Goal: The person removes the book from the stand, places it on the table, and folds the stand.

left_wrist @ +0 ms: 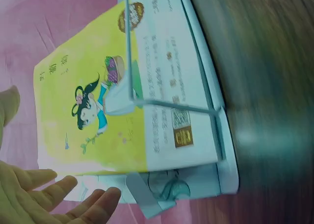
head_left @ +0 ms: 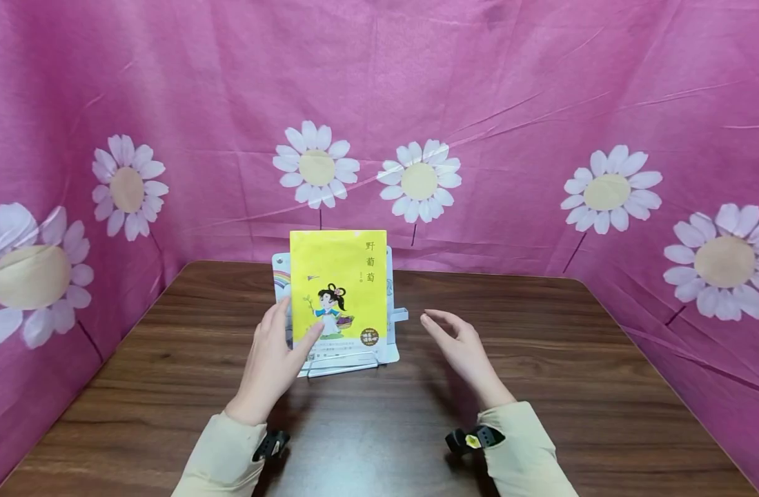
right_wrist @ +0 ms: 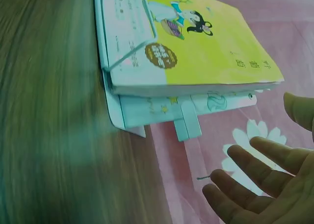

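- Closest, over the near part of the tabletop [head_left: 553, 345], two pale sleeves [head_left: 221, 455] reach in, a black band [head_left: 271, 445] at each wrist.
- The left hand [head_left: 270, 362] is loosely spread and grips nothing; its thumb lies before the cover's lower left, though I can't tell whether it touches.
- The right hand [head_left: 469, 359] is relaxed too, fingers apart, holding nothing, well clear of the cover.
- Between and just ahead of them stands the yellow book [head_left: 336, 255], left of the tabletop's middle, nearer its far edge. Its long axis runs upright, leaning back a little. It lies right of the left hand, clearly the nearer one, and left of the right hand.
- A wire holder [head_left: 342, 373] crosses its foot; behind is a pale stand [head_left: 391, 352], whose side tab [head_left: 399, 315] juts toward the right hand.
- Beyond the far edge hangs a pink daisy cloth [head_left: 510, 69].
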Demonstrator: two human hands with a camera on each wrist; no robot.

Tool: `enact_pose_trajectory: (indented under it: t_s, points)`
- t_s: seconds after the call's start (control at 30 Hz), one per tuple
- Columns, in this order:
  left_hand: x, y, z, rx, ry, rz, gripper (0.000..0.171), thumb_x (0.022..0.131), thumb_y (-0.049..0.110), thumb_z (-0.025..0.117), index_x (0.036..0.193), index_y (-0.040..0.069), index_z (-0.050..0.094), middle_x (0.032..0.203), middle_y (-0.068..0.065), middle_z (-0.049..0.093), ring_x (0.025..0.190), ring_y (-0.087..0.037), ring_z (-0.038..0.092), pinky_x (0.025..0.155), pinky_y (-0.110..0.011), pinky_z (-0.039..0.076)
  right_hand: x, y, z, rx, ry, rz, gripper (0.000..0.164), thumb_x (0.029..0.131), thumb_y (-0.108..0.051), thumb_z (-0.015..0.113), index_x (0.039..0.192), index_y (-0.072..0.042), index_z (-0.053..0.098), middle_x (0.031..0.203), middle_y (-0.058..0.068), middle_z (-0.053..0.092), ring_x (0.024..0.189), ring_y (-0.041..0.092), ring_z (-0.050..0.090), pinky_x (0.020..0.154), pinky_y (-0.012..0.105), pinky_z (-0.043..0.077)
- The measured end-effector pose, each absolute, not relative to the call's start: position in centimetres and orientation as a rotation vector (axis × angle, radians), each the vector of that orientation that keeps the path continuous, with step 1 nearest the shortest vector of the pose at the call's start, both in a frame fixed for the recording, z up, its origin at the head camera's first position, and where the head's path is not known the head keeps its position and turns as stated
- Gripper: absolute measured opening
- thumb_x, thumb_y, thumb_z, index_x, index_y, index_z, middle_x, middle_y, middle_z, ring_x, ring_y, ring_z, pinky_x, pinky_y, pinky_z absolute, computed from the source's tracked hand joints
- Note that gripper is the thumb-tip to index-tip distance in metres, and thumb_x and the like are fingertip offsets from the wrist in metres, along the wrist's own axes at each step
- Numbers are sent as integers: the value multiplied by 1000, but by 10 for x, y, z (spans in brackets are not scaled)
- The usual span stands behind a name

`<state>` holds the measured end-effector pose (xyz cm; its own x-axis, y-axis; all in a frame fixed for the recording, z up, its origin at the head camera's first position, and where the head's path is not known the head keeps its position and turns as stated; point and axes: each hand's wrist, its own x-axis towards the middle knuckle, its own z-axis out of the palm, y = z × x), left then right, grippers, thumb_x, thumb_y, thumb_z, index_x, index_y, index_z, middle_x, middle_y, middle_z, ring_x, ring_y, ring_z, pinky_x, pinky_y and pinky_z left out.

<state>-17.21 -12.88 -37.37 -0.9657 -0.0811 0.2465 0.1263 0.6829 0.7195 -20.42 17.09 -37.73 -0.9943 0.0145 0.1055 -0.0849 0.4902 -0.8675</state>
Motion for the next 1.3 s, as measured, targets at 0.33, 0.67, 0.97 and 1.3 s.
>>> enact_pose_trajectory:
  t_s: [0.33, 0.67, 0.97, 1.3]
  points:
    - [-177, -130, -368, 64, -2641, -1278, 83, 96, 56, 55, 154, 3, 29, 156, -20, 30, 142, -36, 33, 116, -57, 32, -213, 149, -383, 35, -2516, 1844, 41, 99, -30, 61, 127, -1, 64, 124, 22, 66, 114, 38, 63, 100, 49, 51]
    - [-180, -133, -371, 105, -2584, -1418, 81, 96, 55, 55, 154, 3, 30, 155, -21, 31, 134, -36, 43, 108, -53, 43, -220, 133, -391, -1, -2443, 2044, 43, 100, -25, 59, 129, 6, 60, 127, 29, 63, 111, 39, 64, 98, 50, 53]
    - [-184, -133, -375, 115, -2551, -1473, 75, 98, 49, 55, 152, 2, 33, 150, -19, 39, 128, -34, 48, 105, -52, 42, -223, 124, -401, -51, -2420, 2133, 43, 99, -26, 62, 127, 7, 60, 122, 27, 65, 105, 36, 67, 90, 47, 58]
    - [-187, -134, -376, 108, -2558, -1510, 71, 99, 46, 55, 151, 1, 36, 151, -20, 38, 128, -35, 48, 105, -52, 43, -221, 115, -403, -58, -2416, 2137, 39, 98, -21, 63, 124, 8, 62, 117, 23, 66, 93, 24, 69, 82, 44, 61]
